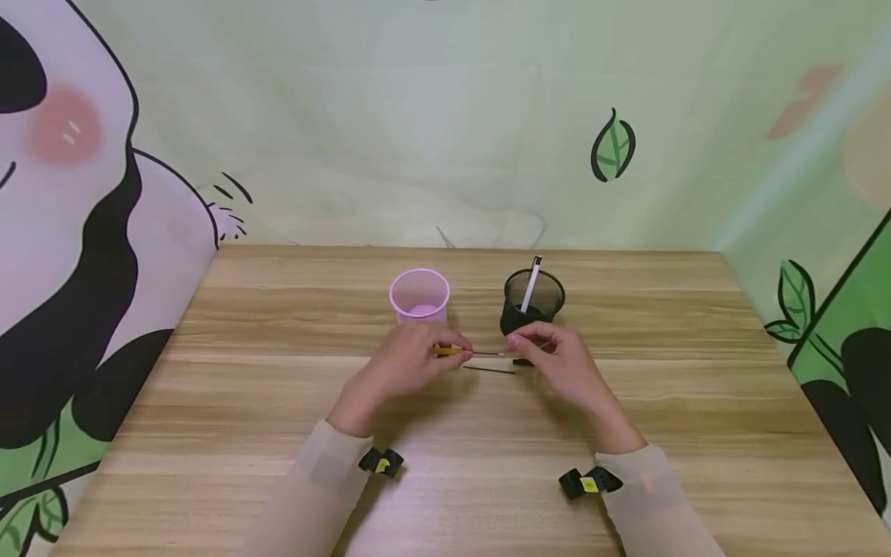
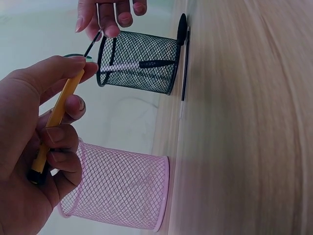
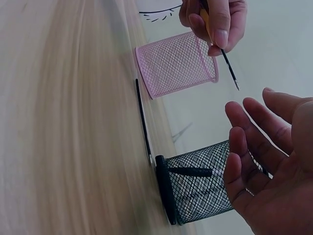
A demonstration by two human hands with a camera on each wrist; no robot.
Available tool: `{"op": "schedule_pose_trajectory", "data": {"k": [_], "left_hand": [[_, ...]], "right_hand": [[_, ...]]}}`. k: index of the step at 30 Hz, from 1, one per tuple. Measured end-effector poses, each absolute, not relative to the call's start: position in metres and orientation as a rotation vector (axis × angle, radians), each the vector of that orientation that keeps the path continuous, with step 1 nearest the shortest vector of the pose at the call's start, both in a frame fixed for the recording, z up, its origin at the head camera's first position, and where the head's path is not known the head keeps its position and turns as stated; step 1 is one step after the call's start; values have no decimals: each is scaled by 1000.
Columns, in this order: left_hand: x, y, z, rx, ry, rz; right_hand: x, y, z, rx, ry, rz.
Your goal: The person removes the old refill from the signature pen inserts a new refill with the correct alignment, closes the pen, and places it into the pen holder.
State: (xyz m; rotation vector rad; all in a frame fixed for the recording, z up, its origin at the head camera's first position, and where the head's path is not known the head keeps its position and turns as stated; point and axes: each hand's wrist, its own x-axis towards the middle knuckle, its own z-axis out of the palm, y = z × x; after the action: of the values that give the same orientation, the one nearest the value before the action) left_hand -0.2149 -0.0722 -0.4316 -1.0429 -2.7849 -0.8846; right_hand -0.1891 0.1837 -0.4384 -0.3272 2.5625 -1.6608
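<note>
In front of and left of the black mesh cup (image 3: 198, 188), the left hand (image 1: 414, 357) has a closed grip on a yellow pen barrel (image 2: 62, 104), a thin dark refill (image 3: 227, 64) projecting from it, metal tip toward the right. The right hand (image 1: 562, 363), directly before that cup, is released, its fingers loosely curved near the tip. The step looks like fitting or drawing out the refill; the barrel is best steadied well back, so the right thumb and forefinger can take the slim shaft behind its point and move it straight along the barrel without bending it.

On the surface (image 1: 452, 472) in front of the cup, a second thin refill (image 3: 142, 115) and a black cap-like piece (image 3: 165, 188) lie close by; a low sweep of the right hand could knock them.

The barrel's middle is covered by the left fingers, and anything small between the right fingertips is too fine to make out. Whether the cap-like piece touches the cup is unclear. The lower part of the white pen (image 1: 531, 286) inside shows only through mesh. Left of the cup, the pink mesh cup (image 2: 120, 188) is partly hidden by the left hand in the head view.
</note>
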Motion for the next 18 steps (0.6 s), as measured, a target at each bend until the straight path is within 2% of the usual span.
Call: {"op": "schedule_pose_trajectory", "data": {"k": [18], "left_hand": [[-219, -72, -435, -1036, -2783, -922]], "right_hand": [[-195, 196, -444, -256, 2606, -1660]]}}
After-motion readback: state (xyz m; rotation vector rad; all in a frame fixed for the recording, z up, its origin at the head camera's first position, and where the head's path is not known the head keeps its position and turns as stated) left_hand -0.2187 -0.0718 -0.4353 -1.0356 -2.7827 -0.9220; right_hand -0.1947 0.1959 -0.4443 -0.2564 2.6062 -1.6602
